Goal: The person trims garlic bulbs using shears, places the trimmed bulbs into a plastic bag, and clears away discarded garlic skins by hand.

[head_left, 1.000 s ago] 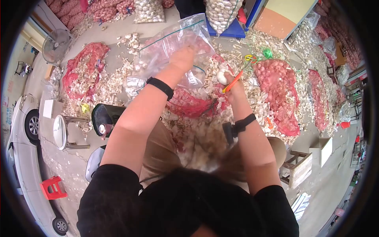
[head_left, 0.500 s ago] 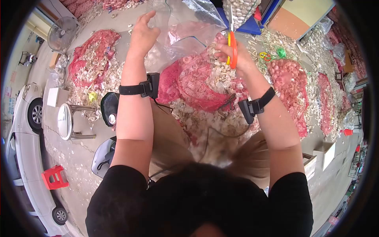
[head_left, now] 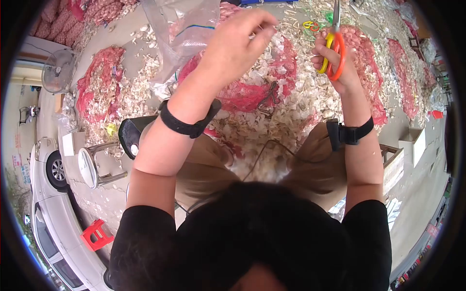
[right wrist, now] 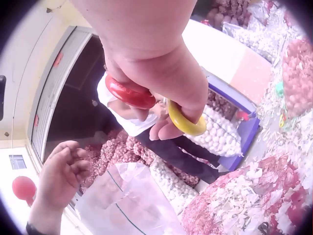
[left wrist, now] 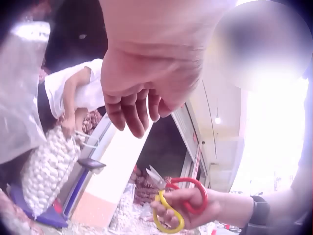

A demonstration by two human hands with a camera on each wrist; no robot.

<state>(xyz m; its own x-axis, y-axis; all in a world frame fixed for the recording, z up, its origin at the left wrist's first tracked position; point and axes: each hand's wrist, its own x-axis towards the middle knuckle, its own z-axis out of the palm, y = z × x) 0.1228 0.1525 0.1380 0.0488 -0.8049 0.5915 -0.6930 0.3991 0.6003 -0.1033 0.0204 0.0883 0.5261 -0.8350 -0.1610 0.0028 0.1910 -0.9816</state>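
Observation:
Loosely bent and holding nothing, my left hand (head_left: 235, 48) hangs over the left part of a red mesh sack (head_left: 238, 97) heaped with garlic skins. My right hand (head_left: 347, 72), further right, holds scissors (head_left: 336, 19) by one orange and one yellow loop, the blades pointing away from me. Both loops also show in the right wrist view, where the yellow loop (right wrist: 186, 122) sits round a finger. A clear plastic bag (head_left: 167, 41) with a blue-green seal line stands behind and left of my left hand, which partly hides the sack.
Garlic skins (head_left: 281, 131) cover the floor between my legs. Another mesh sack (head_left: 102, 82) lies left, near a stool (head_left: 90, 165) and a fan (head_left: 57, 70). Spare scissors (head_left: 310, 25) lie beyond. A person (left wrist: 73, 93) holds a full garlic sack (left wrist: 49, 171) on a blue platform.
The white garlic bulb held with the scissors at first is gone from my right hand. My left hand left the plastic bag, swung left, then came back right. My right hand moved right.

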